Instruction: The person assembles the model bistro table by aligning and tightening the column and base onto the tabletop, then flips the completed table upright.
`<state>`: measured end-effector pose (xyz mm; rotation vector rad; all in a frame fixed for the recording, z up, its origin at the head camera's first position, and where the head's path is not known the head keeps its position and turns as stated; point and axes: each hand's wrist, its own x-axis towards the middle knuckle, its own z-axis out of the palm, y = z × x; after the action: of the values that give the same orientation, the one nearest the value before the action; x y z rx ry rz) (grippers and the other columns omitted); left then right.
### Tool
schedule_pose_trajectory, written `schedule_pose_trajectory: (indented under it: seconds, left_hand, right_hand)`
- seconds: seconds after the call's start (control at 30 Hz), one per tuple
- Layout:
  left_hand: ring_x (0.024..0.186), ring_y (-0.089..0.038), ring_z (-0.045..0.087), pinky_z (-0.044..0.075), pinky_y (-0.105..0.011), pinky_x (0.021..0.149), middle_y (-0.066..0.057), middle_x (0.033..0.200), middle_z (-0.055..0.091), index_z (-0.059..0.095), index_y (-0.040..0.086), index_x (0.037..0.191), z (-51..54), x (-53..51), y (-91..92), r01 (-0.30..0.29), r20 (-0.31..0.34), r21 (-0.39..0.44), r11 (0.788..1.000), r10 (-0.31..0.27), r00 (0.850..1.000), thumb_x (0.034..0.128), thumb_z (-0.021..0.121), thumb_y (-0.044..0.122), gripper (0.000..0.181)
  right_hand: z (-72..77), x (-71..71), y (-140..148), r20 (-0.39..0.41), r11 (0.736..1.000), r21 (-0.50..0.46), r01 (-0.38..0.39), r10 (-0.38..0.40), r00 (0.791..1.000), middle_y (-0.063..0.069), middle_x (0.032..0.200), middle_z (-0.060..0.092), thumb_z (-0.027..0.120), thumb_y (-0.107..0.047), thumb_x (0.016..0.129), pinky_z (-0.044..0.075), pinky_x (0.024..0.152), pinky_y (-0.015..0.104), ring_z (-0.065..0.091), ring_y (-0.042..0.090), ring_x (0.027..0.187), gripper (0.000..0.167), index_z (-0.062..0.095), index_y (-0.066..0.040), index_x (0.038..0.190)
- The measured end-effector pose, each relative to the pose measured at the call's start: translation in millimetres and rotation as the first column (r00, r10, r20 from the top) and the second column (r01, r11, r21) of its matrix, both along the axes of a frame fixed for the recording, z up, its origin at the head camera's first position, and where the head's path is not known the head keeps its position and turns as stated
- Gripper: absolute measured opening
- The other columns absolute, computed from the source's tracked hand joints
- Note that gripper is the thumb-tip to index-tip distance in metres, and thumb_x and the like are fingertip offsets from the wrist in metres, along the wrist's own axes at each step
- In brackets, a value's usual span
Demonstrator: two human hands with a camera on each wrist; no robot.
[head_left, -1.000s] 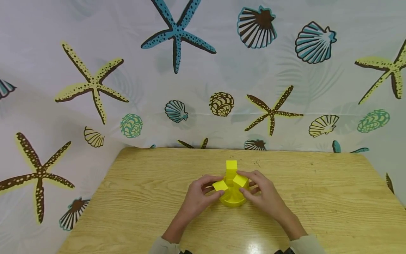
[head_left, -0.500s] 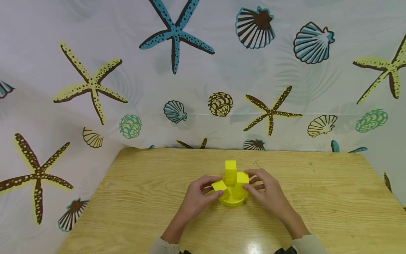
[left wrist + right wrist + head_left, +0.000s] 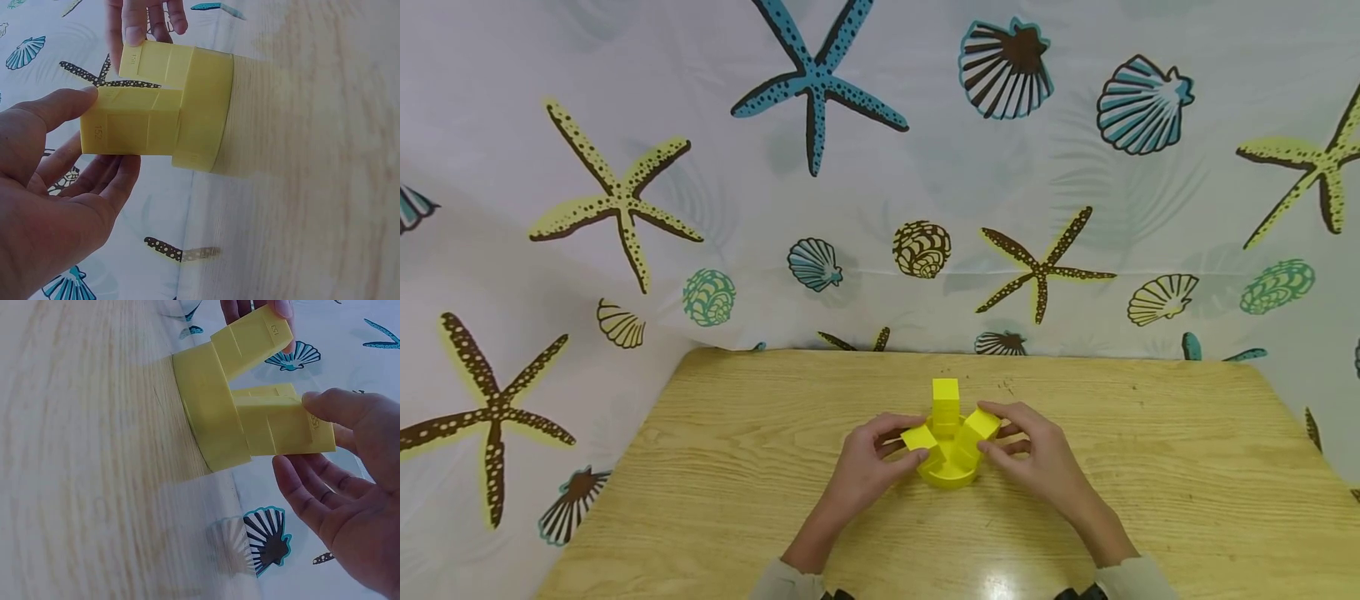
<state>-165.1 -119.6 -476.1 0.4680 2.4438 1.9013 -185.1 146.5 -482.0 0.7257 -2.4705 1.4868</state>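
Note:
A round yellow base (image 3: 947, 481) stands on the wooden table, bearing three upright yellow blocks. My left hand (image 3: 872, 458) pinches the upper part of the left block (image 3: 919, 437) between thumb and fingers. On the other side, my right hand (image 3: 1030, 458) pinches the right block (image 3: 982, 422), which leans slightly outward. Untouched at the back rises a third, taller-looking block (image 3: 945, 390). In the left wrist view, the left-hand block (image 3: 125, 128) bears raised digits and meets the base. The right wrist view has the right-hand block (image 3: 284, 428) with its lower end at the base.
The wooden table (image 3: 760, 483) extends on both sides and in front of the base. Behind and at the sides hangs a pale cloth (image 3: 880, 183) printed with starfish and shells, its lower edge meeting the table's back edge.
My right hand has moved slightly to the right, and the right block has shifted outward and turned with it. The left hand, left block and back block have stayed nearly in place.

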Motion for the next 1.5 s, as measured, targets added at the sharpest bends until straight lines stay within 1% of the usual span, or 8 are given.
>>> schedule_pose_trajectory:
  seconds: [0.17, 0.4, 0.73, 0.93, 1.1, 1.2, 1.37, 1.5]
  left_hand:
    - [0.126, -0.032, 0.06, 0.052, -0.038, 0.104, -0.012, 0.13, 0.063, 0.068, 0.001, 0.13, 0.1, -2.0, -0.3, 0.006, -0.007, -0.004, 1.0, -0.006, 1.0, 0.0931, 0.077, 0.01, 0.039]
    - [0.125, -0.031, 0.06, 0.053, -0.036, 0.103, -0.011, 0.13, 0.064, 0.068, 0.001, 0.13, -0.2, -5.9, -1.6, 0.001, 0.0, -0.002, 1.0, -0.001, 1.0, 0.092, 0.078, 0.008, 0.039]
    - [0.125, -0.031, 0.06, 0.053, -0.038, 0.103, -0.011, 0.13, 0.064, 0.068, 0.001, 0.13, -0.6, -5.7, -3.7, 0.0, -0.011, -0.003, 1.0, -0.001, 1.0, 0.0916, 0.078, 0.008, 0.04]
    - [0.126, -0.031, 0.06, 0.053, -0.039, 0.103, -0.011, 0.131, 0.064, 0.068, 0.001, 0.13, 0.0, -5.3, -4.0, 0.011, -0.017, -0.005, 1.0, -0.011, 1.0, 0.092, 0.078, 0.008, 0.04]
    - [0.126, -0.032, 0.06, 0.053, -0.039, 0.103, -0.011, 0.13, 0.064, 0.068, 0.0, 0.13, -2.3, -5.3, -5.1, 0.019, -0.023, -0.001, 1.0, -0.019, 1.0, 0.0917, 0.078, 0.007, 0.04]
    - [0.126, -0.032, 0.06, 0.053, -0.04, 0.102, -0.012, 0.129, 0.064, 0.068, 0.0, 0.13, -3.6, -5.1, -5.9, 0.02, -0.031, -0.001, 1.0, -0.02, 0.999, 0.0915, 0.078, 0.007, 0.04]
    - [0.125, -0.032, 0.061, 0.053, -0.042, 0.102, -0.012, 0.129, 0.064, 0.068, 0.0, 0.129, -4.4, -5.2, -6.7, 0.016, -0.034, 0.001, 1.0, -0.016, 0.999, 0.091, 0.078, 0.006, 0.04]
    - [0.124, -0.032, 0.061, 0.053, -0.043, 0.102, -0.012, 0.128, 0.065, 0.069, 0.001, 0.129, -6.2, -6.3, -7.8, 0.012, -0.037, -0.002, 1.0, -0.012, 0.999, 0.0908, 0.079, 0.006, 0.04]
  right_hand:
    - [4.1, -0.8, 4.3, -0.018, 1.0, 0.016, 0.012, -0.012, 1.0, 0.008, 0.122, 0.068, 0.082, -0.011, 0.089, 0.062, 0.075, 0.028, 0.071, 0.024, 0.094, 0.045, 0.068, -0.009, 0.131]
    - [5.4, -3.1, 9.7, 0.012, 0.998, -0.053, -0.027, 0.028, 1.0, 0.014, 0.128, 0.068, 0.079, -0.002, 0.09, 0.061, 0.088, 0.037, 0.068, 0.032, 0.114, 0.038, 0.069, -0.004, 0.126]
    - [1.2, -1.5, 4.4, 0.069, 0.996, -0.09, -0.016, 0.022, 0.997, 0.015, 0.123, 0.068, 0.083, -0.002, 0.086, 0.06, 0.088, 0.035, 0.07, 0.031, 0.107, 0.04, 0.067, -0.001, 0.123]
    - [-0.7, 1.7, -0.5, 0.039, 0.998, -0.064, -0.004, 0.006, 0.999, 0.009, 0.115, 0.068, 0.085, -0.007, 0.085, 0.062, 0.083, 0.034, 0.069, 0.026, 0.1, 0.035, 0.069, -0.006, 0.116]
    - [-1.9, 4.7, -4.7, -0.002, 0.999, -0.029, 0.045, -0.045, 0.999, 0.005, 0.108, 0.067, 0.087, -0.006, 0.082, 0.063, 0.079, 0.039, 0.07, 0.022, 0.092, 0.033, 0.068, -0.007, 0.109]
    - [-3.7, 6.4, -7.7, -0.045, 0.997, -0.013, 0.076, -0.077, 0.996, 0.006, 0.104, 0.067, 0.089, -0.004, 0.079, 0.063, 0.077, 0.043, 0.069, 0.024, 0.087, 0.034, 0.068, -0.005, 0.106]
    - [-6.0, 8.4, -11.6, -0.094, 0.993, 0.003, 0.118, -0.118, 0.989, 0.006, 0.098, 0.066, 0.09, -0.002, 0.077, 0.064, 0.075, 0.042, 0.069, 0.029, 0.083, 0.034, 0.067, -0.003, 0.102]
    - [-7.9, 9.1, -13.9, -0.126, 0.99, 0.013, 0.141, -0.138, 0.982, 0.006, 0.096, 0.066, 0.091, -0.001, 0.075, 0.064, 0.073, 0.04, 0.069, 0.028, 0.08, 0.034, 0.067, -0.002, 0.1]
